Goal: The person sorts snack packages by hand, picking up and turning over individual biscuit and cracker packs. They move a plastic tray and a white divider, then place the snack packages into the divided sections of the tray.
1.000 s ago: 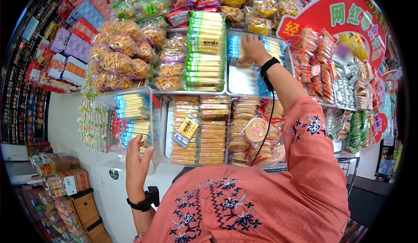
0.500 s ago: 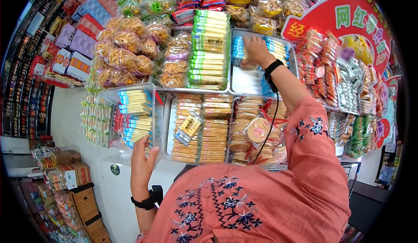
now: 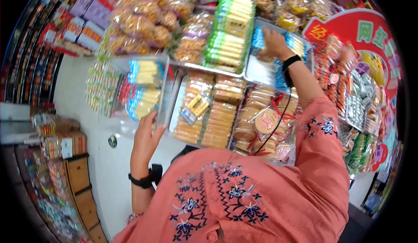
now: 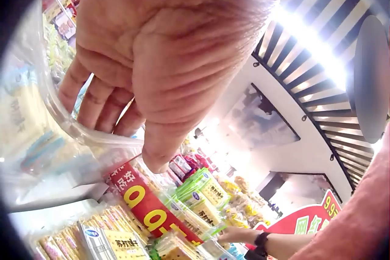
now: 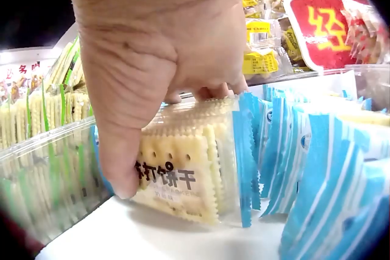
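Head view, left: blue-ended packets (image 3: pixel 145 72) inside the clear bin (image 3: pixel 163 86).
Left hand (image 3: pixel 146 136): your fingers lie loosely extended at its near rim, pinching nothing.
Right hand (image 3: pixel 275 45): your thumb and fingers pinch a cracker stack (image 5: pixel 183 178) in the far-right tray (image 3: pixel 257 71).
Cracker stack: squeeze evenly; brittle edges could snap.

Toward two o'clock we see a white tray (image 3: pixel 257 70), with blue-ended cracker packets (image 3: pixel 297 45) lying on it at its own ten, two and six o'clock; toward ten o'clock, a clear plastic bin (image 3: pixel 165 84) carries two stacks of similar packets (image 3: pixel 148 72), one nearer twelve, one nearer six
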A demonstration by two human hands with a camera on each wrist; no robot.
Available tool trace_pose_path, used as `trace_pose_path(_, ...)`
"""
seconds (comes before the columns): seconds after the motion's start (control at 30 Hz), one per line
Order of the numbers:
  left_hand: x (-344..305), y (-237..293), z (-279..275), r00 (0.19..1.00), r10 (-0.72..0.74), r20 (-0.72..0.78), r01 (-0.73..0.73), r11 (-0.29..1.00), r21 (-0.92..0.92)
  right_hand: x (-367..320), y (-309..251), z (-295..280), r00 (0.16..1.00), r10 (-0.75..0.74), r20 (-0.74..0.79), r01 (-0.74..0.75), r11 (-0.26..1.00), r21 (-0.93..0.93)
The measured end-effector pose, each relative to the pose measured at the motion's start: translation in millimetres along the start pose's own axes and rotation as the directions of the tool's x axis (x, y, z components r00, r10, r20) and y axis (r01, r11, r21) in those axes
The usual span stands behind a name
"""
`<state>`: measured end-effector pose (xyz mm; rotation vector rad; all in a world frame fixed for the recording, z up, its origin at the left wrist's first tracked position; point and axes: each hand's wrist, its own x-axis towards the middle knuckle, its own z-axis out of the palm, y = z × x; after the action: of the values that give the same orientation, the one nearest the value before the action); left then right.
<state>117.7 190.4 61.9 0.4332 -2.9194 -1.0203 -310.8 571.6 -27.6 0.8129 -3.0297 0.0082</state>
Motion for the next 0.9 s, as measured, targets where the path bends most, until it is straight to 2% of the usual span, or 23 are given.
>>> trace_pose_path(0.13,-5.3,3.7,-1.8,1.0,-0.028,-0.007,0.027,0.999,-0.027,-6.5,0.9,2.1,0.995,-0.061,-0.083,0.063,0.998,0.011)
trace_pose_path(0.23,-9.4,3.2,-2.4,0.999,-0.045,-0.022,0.044,0.998,-0.051,-11.8,1.7,1.1,0.996,-0.048,-0.079,0.052,0.997,0.049)
trace_pose_path(0.37,-11.4,-3.2,-2.0,0.999,-0.033,-0.017,0.032,0.999,-0.039,-13.9,9.0,-7.9,0.999,0.031,-0.032,-0.025,0.984,0.174)
trace_pose_path(0.47,-11.6,-1.6,-4.3,0.998,-0.053,-0.018,0.051,0.996,-0.079,-1.9,38.9,10.8,0.988,0.073,-0.133,-0.024,0.941,0.336)
trace_pose_path(0.5,-11.6,-1.8,-3.9,0.999,-0.048,-0.023,0.046,0.995,-0.083,-2.6,39.5,1.6,0.989,0.081,-0.126,-0.037,0.946,0.321)
trace_pose_path(0.6,-12.9,-2.6,-5.8,0.998,-0.042,-0.042,0.037,0.994,-0.099,2.0,61.1,2.5,0.958,0.087,-0.273,0.084,0.825,0.558)
trace_pose_path(0.63,-12.7,-1.6,-6.8,0.998,-0.042,-0.046,0.037,0.993,-0.111,-19.6,33.9,-44.2,0.986,0.16,-0.045,-0.077,0.677,0.732)
trace_pose_path(0.73,-11.5,-9.1,-8.1,0.998,0.001,-0.067,-0.008,0.996,-0.094,-38.0,31.2,-70.7,0.975,0.222,-0.026,-0.069,0.408,0.911)
trace_pose_path(0.8,-12.2,-14.4,-8.0,0.997,0.022,-0.075,-0.029,0.995,-0.096,-66.5,-0.4,-112.2,0.986,0.169,0.0,-0.052,0.302,0.952)
trace_pose_path(0.9,-12.6,-19.9,-8.4,0.998,0.021,-0.067,-0.03,0.991,-0.127,-103.2,-24.4,-145.2,0.991,0.086,0.104,-0.126,0.308,0.943)
